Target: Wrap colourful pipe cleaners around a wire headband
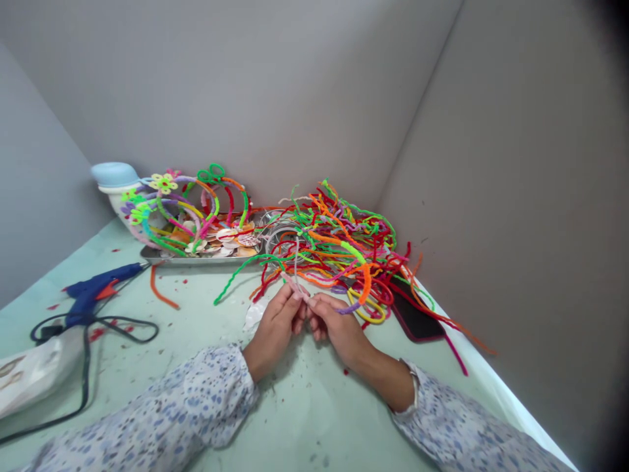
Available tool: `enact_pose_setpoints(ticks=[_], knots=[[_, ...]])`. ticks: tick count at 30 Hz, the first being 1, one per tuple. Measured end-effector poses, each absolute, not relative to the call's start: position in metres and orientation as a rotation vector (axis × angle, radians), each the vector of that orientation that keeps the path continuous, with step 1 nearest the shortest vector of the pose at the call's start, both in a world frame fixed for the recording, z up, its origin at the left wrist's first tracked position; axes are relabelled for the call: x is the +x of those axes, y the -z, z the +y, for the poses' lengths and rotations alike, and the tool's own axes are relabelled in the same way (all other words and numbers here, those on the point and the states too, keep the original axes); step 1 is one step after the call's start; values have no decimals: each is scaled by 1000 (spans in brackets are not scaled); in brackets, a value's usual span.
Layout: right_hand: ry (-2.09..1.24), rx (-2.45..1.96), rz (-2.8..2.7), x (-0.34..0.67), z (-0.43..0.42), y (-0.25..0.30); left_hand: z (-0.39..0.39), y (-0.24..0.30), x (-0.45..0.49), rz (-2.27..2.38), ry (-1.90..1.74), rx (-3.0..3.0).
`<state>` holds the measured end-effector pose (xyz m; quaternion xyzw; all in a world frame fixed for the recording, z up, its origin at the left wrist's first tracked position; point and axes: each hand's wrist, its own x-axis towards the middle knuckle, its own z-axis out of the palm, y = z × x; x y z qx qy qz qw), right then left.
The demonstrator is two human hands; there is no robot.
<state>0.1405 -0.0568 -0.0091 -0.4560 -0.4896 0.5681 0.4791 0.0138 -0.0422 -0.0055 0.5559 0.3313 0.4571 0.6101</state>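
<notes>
A pale pink pipe cleaner [297, 287] shows against the red, orange and lime tangle [324, 239] at the back edge of the pale green tabletop [304, 406]; the glue gun [86, 295] is blue (orange trigger), the sleeves [211, 393] white with blue speckles.

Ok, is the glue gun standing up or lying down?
Lying down: the blue glue gun rests on the pale green tabletop, its nozzle pointing right toward the metal tray.

"What's on the left of the desk [206, 321]?"

"Glue gun [91, 295], right there, with the metal tray [196, 259] just behind it!"

"And to the right?"

"Pipe cleaners [334, 246] heaped beside the tray, sprawling over a phone [415, 314]!"
</notes>
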Motion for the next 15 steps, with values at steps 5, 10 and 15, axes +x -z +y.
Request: enact_pose_setpoints(ticks=[5,10,15], knots=[[-1396,-1105,-1170,141,-57,6,-43,2,14,737,-1055,1270],[-1377,-1113,-1179,141,-56,7,-43,1,14,734,-1062,1283],[-1389,-1100,-1169,140,-56,8,-43,4,14,749,-1041,1281]])
